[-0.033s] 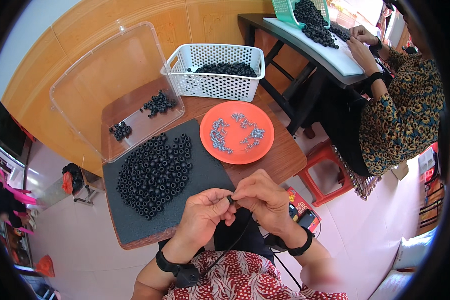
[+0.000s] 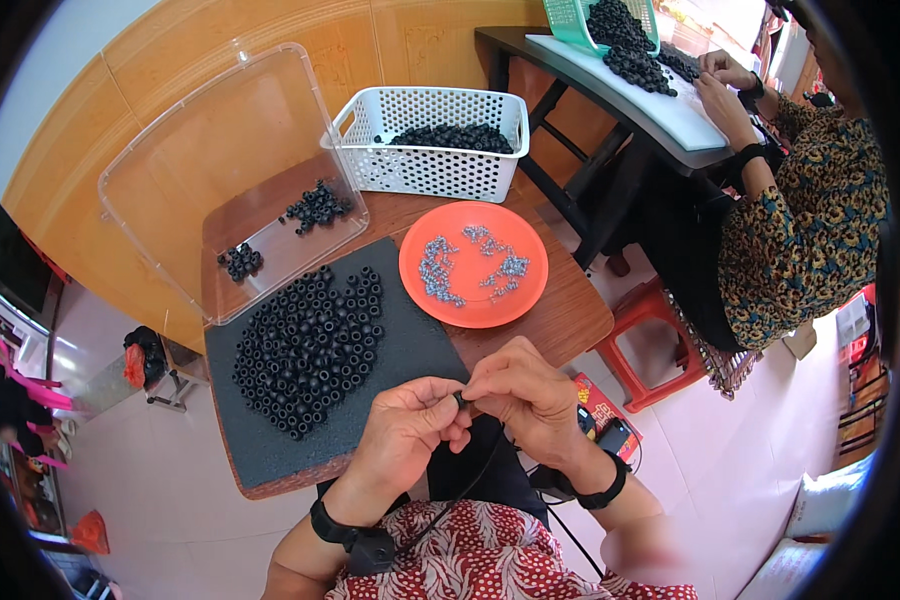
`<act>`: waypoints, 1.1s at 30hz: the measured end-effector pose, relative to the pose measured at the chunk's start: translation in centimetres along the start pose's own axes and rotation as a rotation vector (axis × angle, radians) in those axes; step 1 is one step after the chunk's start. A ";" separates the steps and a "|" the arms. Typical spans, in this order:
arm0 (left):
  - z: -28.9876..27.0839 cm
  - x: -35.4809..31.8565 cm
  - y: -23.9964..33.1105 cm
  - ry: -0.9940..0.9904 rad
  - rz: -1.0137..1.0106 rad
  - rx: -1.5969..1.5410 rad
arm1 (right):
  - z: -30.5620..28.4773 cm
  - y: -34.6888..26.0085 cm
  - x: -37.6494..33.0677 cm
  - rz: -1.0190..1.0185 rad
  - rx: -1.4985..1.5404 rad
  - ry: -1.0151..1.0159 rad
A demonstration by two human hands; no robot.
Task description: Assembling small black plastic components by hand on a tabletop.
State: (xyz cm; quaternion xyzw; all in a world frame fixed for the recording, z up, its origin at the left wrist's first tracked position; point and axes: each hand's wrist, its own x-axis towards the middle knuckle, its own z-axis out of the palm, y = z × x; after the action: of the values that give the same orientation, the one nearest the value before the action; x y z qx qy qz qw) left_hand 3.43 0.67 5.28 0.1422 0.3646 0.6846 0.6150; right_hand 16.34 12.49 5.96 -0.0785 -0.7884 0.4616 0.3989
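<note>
Pinching one small black ring (image 2: 460, 399) between the fingertips of the left hand (image 2: 407, 425) and right hand (image 2: 526, 396), just off the worktop (image 2: 560, 310) edge, both grips closed on it, seemingly light, rubbery, best held by its rim.

A small wooden table (image 2: 560, 310) carried everything. A dark foam mat (image 2: 410, 350) covered its near left part, reaching the near edge, with black rings (image 2: 310, 345) massed on it. An orange plate (image 2: 473, 263) of small metal pieces sat near the right edge. A white basket (image 2: 430, 140) stood at the far edge, a clear plastic box (image 2: 220, 170) at the far left corner.
</note>
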 end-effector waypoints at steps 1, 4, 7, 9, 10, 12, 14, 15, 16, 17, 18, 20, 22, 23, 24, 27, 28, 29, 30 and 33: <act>-0.2 0.0 0.1 -0.014 -0.027 -0.015 | 0.0 0.1 0.1 -0.018 -0.013 -0.028; -0.2 -0.1 0.1 -0.012 -0.062 -0.012 | 0.0 0.4 0.5 -0.058 -0.036 -0.071; -0.2 -0.1 0.1 0.010 -0.075 -0.006 | 0.2 0.5 0.7 -0.089 -0.056 -0.093; -0.4 -0.2 0.1 0.016 -0.079 -0.020 | 0.3 0.5 0.7 -0.098 -0.065 -0.100; -0.6 -0.2 0.0 0.014 -0.070 -0.037 | 0.4 0.5 0.7 -0.054 -0.057 -0.089; -0.7 -0.2 0.0 0.014 -0.060 -0.054 | 0.6 0.5 0.6 -0.011 -0.050 -0.080; -0.7 -0.3 0.0 0.016 -0.040 -0.051 | 0.9 0.6 0.5 -0.014 -0.031 -0.049; -0.8 -0.3 0.1 0.018 -0.041 -0.052 | 1.0 0.6 0.5 -0.012 -0.030 -0.050; -0.8 -0.3 0.2 0.018 -0.050 -0.055 | 1.0 0.7 0.6 -0.035 -0.049 -0.061; -0.9 -0.4 0.3 0.019 -0.060 -0.058 | 1.0 0.7 0.8 -0.058 -0.067 -0.072; -0.9 -0.4 0.3 0.021 -0.061 -0.060 | 0.9 0.7 0.9 -0.055 -0.066 -0.074; -1.0 -0.3 0.4 0.005 -0.071 -0.063 | 0.7 0.7 1.3 -0.087 -0.063 -0.119; -0.9 -0.3 0.5 0.020 -0.079 -0.046 | 0.5 0.7 1.7 -0.101 -0.060 -0.147; -0.9 -0.2 0.5 0.035 -0.086 -0.028 | 0.5 0.7 1.8 -0.116 -0.057 -0.174; -0.9 -0.2 0.5 0.034 -0.087 -0.028 | 0.5 0.7 1.8 -0.115 -0.058 -0.174; -1.0 -0.2 0.6 0.056 -0.064 -0.014 | 0.8 0.7 2.0 -0.116 -0.057 -0.170; -1.1 -0.2 0.6 0.044 -0.055 -0.029 | 1.0 0.7 1.9 -0.078 -0.045 -0.156; -1.2 -0.2 0.6 0.033 -0.045 -0.044 | 1.2 0.7 1.9 -0.040 -0.033 -0.143; -1.2 -0.1 0.7 0.030 -0.045 -0.045 | 1.2 0.7 1.9 -0.041 -0.035 -0.142; -1.0 0.0 1.0 0.038 -0.044 -0.044 | 1.3 0.9 1.8 -0.004 -0.033 -0.114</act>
State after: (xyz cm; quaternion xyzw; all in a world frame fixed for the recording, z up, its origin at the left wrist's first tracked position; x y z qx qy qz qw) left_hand 2.01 0.34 5.25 0.1076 0.3643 0.6811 0.6259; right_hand 13.96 12.98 5.96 -0.0570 -0.8174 0.4515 0.3532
